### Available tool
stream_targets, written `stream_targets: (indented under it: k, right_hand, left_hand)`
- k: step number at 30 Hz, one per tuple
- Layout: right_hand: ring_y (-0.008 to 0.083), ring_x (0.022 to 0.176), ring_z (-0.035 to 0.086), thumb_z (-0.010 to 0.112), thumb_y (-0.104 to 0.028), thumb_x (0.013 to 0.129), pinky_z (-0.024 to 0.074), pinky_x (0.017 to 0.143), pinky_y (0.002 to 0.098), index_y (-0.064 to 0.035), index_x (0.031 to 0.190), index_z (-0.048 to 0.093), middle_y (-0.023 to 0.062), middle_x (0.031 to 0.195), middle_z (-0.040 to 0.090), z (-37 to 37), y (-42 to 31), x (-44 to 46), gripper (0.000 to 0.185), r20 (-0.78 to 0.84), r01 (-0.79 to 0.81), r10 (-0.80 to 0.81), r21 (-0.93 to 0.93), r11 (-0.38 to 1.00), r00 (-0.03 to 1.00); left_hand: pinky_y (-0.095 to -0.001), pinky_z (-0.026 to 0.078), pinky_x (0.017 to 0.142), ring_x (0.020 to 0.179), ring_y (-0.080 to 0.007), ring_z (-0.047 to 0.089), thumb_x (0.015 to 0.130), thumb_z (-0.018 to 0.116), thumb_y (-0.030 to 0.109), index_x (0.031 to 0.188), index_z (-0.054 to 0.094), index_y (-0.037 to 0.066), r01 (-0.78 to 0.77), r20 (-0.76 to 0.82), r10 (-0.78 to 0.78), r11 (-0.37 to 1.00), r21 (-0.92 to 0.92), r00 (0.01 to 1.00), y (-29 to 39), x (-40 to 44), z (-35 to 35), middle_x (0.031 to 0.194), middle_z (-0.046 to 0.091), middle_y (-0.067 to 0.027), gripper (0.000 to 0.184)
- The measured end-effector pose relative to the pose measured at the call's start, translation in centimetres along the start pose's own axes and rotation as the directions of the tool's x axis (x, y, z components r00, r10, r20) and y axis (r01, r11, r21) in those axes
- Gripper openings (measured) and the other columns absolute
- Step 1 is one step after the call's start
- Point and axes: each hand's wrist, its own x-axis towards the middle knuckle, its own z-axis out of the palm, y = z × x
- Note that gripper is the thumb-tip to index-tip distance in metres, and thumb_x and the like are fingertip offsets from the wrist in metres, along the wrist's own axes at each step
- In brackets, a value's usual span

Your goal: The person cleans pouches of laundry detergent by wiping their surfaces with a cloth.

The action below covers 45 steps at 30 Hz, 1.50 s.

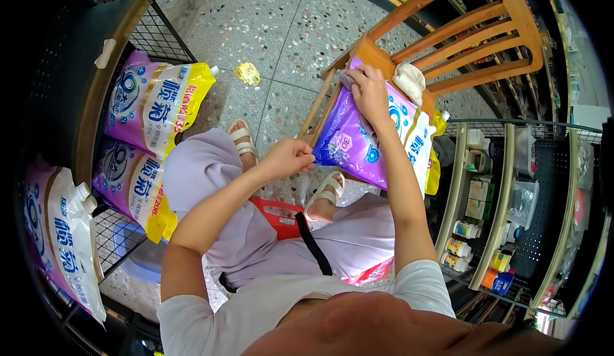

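A purple detergent bag [348, 144] with a white and yellow end lies flat on the seat of a wooden chair [374, 57]. My left hand [289, 158] is closed, its fingertips pinching the bag's near-left corner. Over the bag's far edge, my right hand [369, 92] is closed on a greyish cloth [347, 80], part of which shows beneath the fingers. A crumpled white cloth [410, 82] rests on the chair beside the bag, right of my right hand.
More detergent bags [153, 103] fill the rack at left. Wire shelving [508, 202] with bottles and small packages stands at right. A crumpled yellow paper [247, 73] lies on the speckled floor [281, 36]. Something red [276, 218] is below my legs.
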Motion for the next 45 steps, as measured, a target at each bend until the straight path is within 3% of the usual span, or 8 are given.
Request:
stream_targets:
  k: [11, 14, 20, 26, 32, 39, 41, 45]
  right_hand:
    - [0.0377, 0.098, 0.06, 0.057, -0.009, 0.079, 0.0478, 0.09, 0.0437, -0.006, 0.103, 0.072, 0.0177, 0.103, 0.065, 1.6, 4.3, 3.6, 0.029, 0.095, -0.183, 0.174, 0.085, 0.979, 0.98]
    - [0.0383, 0.099, 0.062, 0.055, -0.009, 0.079, 0.048, 0.092, 0.043, -0.0046, 0.102, 0.072, 0.0199, 0.103, 0.066, 1.8, 4.9, 4.1, 0.029, 0.091, -0.226, 0.213, 0.182, 0.957, 0.973]
    - [0.0383, 0.098, 0.065, 0.054, -0.01, 0.078, 0.0498, 0.091, 0.0421, -0.0041, 0.102, 0.073, 0.0221, 0.104, 0.068, 3.2, 7.0, 4.4, 0.031, 0.053, -0.299, 0.295, 0.192, 0.935, 0.954]
    - [0.0383, 0.097, 0.066, 0.052, -0.011, 0.078, 0.0502, 0.09, 0.0438, -0.0066, 0.103, 0.073, 0.0222, 0.102, 0.069, 2.9, 6.7, 4.7, 0.033, 0.078, -0.366, 0.358, 0.157, 0.917, 0.931]
    - [0.0366, 0.101, 0.062, 0.054, -0.011, 0.08, 0.0495, 0.09, 0.0446, -0.0149, 0.103, 0.075, 0.0166, 0.105, 0.067, 2.6, 5.4, 3.8, 0.032, -0.051, -0.358, 0.355, -0.096, 0.929, 0.934]
    - [0.0346, 0.101, 0.059, 0.056, -0.011, 0.079, 0.0488, 0.09, 0.0433, -0.0156, 0.101, 0.075, 0.014, 0.102, 0.065, 1.9, 5.7, 1.7, 0.029, -0.111, -0.394, 0.383, -0.102, 0.913, 0.917]
    - [0.0341, 0.101, 0.059, 0.057, -0.01, 0.079, 0.0487, 0.09, 0.0426, -0.0153, 0.101, 0.075, 0.0137, 0.101, 0.065, 1.5, 5.9, 1.1, 0.029, -0.117, -0.394, 0.382, -0.111, 0.912, 0.917]
    - [0.0331, 0.1, 0.059, 0.058, -0.009, 0.079, 0.0482, 0.09, 0.0417, -0.014, 0.104, 0.074, 0.0123, 0.1, 0.064, 0.5, 5.1, -0.1, 0.03, -0.156, -0.329, 0.314, -0.084, 0.941, 0.937]
  left_hand:
    - [-0.0247, 0.048, 0.062, 0.066, -0.0099, 0.06, 0.093, 0.062, 0.009, 0.093, 0.065, -0.004, -0.02, 0.005, 0.02, 1.0, 0.024, 1.0, 0.5, -0.2, 0.0, 0.075, 0.065, -0.0045, 0.013]
    - [-0.0249, 0.048, 0.062, 0.066, -0.0098, 0.06, 0.093, 0.062, 0.008, 0.093, 0.065, -0.005, -0.017, 0.01, 0.017, 1.0, 0.022, 1.0, 0.7, -0.2, 0.0, 0.075, 0.065, -0.0046, 0.013]
    - [-0.0251, 0.048, 0.062, 0.066, -0.0098, 0.06, 0.093, 0.062, 0.009, 0.093, 0.065, -0.004, -0.024, 0.005, 0.024, 0.999, 0.021, 1.0, 0.5, -0.3, 0.1, 0.074, 0.065, -0.0044, 0.014]
    - [-0.0246, 0.047, 0.061, 0.066, -0.0087, 0.059, 0.093, 0.062, 0.011, 0.09, 0.065, -0.004, -0.022, 0.001, 0.022, 0.999, 0.029, 1.0, 1.1, -0.5, 0.2, 0.075, 0.065, -0.0037, 0.015]
    - [-0.0265, 0.048, 0.056, 0.061, -0.0097, 0.061, 0.09, 0.062, 0.009, 0.084, 0.066, -0.004, -0.072, -0.023, 0.074, 0.994, 0.079, 0.997, 0.5, -0.3, 0.0, 0.073, 0.068, -0.0064, 0.015]
    - [-0.0262, 0.048, 0.056, 0.062, -0.0101, 0.062, 0.09, 0.063, 0.01, 0.085, 0.066, -0.003, -0.058, -0.007, 0.058, 0.998, 0.013, 0.998, -0.9, 0.2, 0.0, 0.073, 0.069, -0.0065, 0.015]
    - [-0.0258, 0.051, 0.061, 0.066, -0.0109, 0.063, 0.092, 0.062, 0.012, 0.091, 0.065, -0.004, -0.041, 0.015, 0.041, 0.998, 0.037, 0.999, -1.0, 0.4, -0.2, 0.077, 0.068, -0.0069, 0.016]
    - [-0.0255, 0.053, 0.063, 0.068, -0.0119, 0.064, 0.093, 0.062, 0.012, 0.095, 0.065, -0.005, -0.057, 0.036, 0.056, 0.998, 0.037, 0.998, -0.8, 0.3, -0.2, 0.08, 0.068, -0.0077, 0.018]
